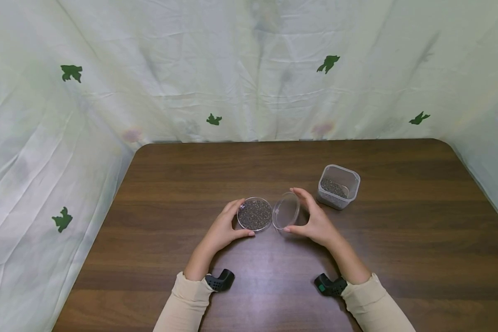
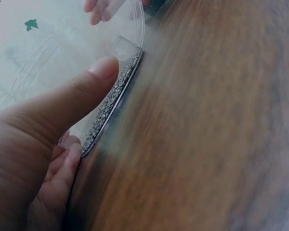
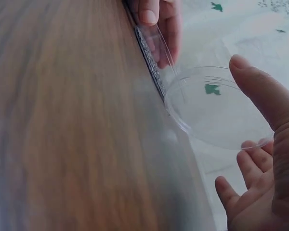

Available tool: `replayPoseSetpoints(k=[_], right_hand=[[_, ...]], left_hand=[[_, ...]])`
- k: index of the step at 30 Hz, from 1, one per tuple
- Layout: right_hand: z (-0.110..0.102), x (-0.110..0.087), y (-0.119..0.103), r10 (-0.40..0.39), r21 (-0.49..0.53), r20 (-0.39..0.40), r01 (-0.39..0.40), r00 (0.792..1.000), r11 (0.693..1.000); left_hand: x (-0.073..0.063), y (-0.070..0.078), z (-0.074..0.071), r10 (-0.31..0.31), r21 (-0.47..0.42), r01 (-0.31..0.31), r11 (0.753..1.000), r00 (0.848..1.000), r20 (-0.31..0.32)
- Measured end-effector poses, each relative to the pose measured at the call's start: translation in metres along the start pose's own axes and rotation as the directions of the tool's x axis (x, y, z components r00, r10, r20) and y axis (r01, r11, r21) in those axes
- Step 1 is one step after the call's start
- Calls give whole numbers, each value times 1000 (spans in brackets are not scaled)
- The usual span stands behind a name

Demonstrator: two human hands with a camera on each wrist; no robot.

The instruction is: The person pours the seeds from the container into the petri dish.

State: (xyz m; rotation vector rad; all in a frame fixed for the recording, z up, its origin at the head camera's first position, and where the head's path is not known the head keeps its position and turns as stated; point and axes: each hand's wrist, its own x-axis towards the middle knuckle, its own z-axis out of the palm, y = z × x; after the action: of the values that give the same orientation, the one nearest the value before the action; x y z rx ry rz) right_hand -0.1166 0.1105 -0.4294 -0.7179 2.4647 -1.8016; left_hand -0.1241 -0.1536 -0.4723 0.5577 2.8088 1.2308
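Note:
A round clear petri dish [image 1: 255, 214] full of small dark grey grains [image 2: 111, 98] lies flat on the table in the head view. My left hand [image 1: 222, 233] holds its rim, thumb at the near side and fingers at the far side. Just right of the dish, the clear lid [image 1: 286, 212] is tilted up on edge, its lower edge close to the dish. My right hand [image 1: 318, 225] grips this lid between thumb and fingers. In the right wrist view the lid [image 3: 216, 110] looks see-through, with nothing in it. Whether lid and dish touch, I cannot tell.
Behind my right hand stands a clear square plastic tub [image 1: 339, 186] partly filled with similar grains. All of it is on a brown wooden table [image 1: 182, 180]. Pale cloth [image 1: 249, 69] with green leaf-like patches hangs behind and at the sides.

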Motion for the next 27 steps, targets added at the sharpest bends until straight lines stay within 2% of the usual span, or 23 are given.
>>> replayPoseSetpoints(k=[11,27], right_hand=[[8,7,1,-10,39,-2,10,1000,999],[15,16,6,21,29,23,-21,1000,999]], left_hand=[[0,0,0,0,8,0,1000,1000,-3],[-1,1,0,-9,-2,9,1000,1000,-1]])
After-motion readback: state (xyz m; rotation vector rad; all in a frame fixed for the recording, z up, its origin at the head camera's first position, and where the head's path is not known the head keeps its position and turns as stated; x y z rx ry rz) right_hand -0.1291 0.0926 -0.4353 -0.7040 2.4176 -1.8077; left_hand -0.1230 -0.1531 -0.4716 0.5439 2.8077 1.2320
